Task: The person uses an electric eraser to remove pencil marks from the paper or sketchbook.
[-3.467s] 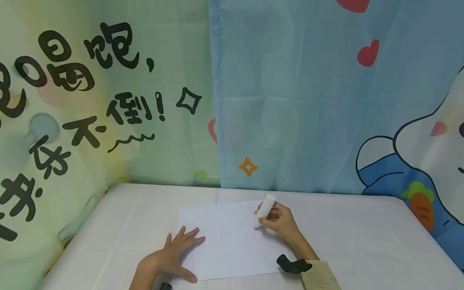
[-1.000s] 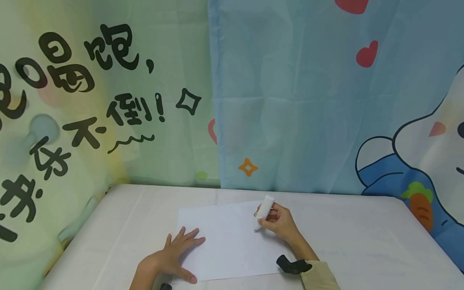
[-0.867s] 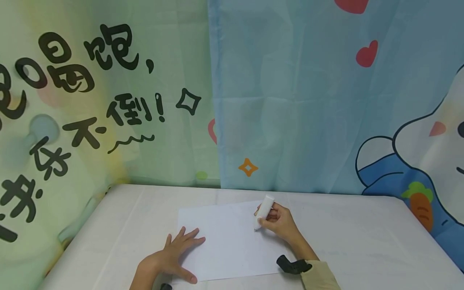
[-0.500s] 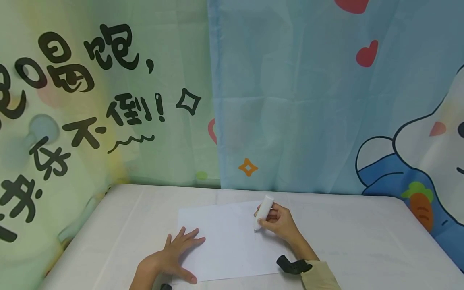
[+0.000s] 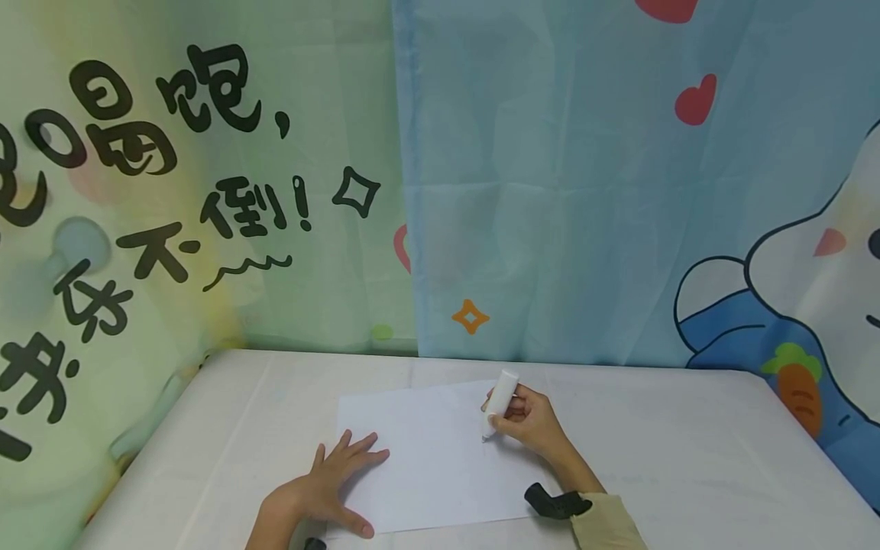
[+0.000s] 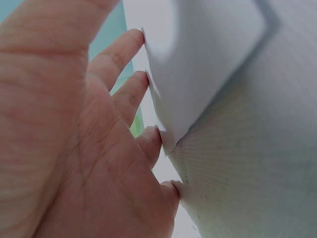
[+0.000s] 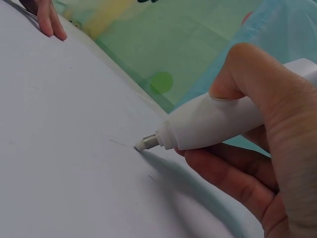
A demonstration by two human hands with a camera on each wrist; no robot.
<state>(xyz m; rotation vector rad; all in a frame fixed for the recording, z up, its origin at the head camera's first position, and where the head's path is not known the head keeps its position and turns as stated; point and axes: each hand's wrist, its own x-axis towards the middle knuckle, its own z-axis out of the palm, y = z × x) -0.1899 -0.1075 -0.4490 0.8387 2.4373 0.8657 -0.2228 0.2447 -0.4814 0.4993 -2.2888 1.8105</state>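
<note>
My right hand (image 5: 532,420) grips a white electric eraser (image 7: 218,121), tilted, with the thumb on its body. Its small white tip, set in a metal collar, touches the sheet of paper (image 5: 426,466) at the end of a faint line (image 7: 120,143). Another short mark (image 7: 151,177) shows close by. Spread fingers of my left hand (image 5: 330,477) rest on the paper's left edge, the thumb at its near left corner. In the left wrist view, the fingertips (image 6: 134,37) lie along the paper, whose corner lifts slightly from the cloth.
A white cloth covers the table (image 5: 687,458) under the paper. Behind it hang a green curtain (image 5: 323,305) with black lettering and a blue curtain (image 5: 584,267) with cartoon prints. A black strap mount (image 5: 557,504) sits at my right wrist beside a beige sleeve (image 5: 608,523).
The electric eraser's tip has shifted very slightly toward me on the paper. My left hand stays in the same place.
</note>
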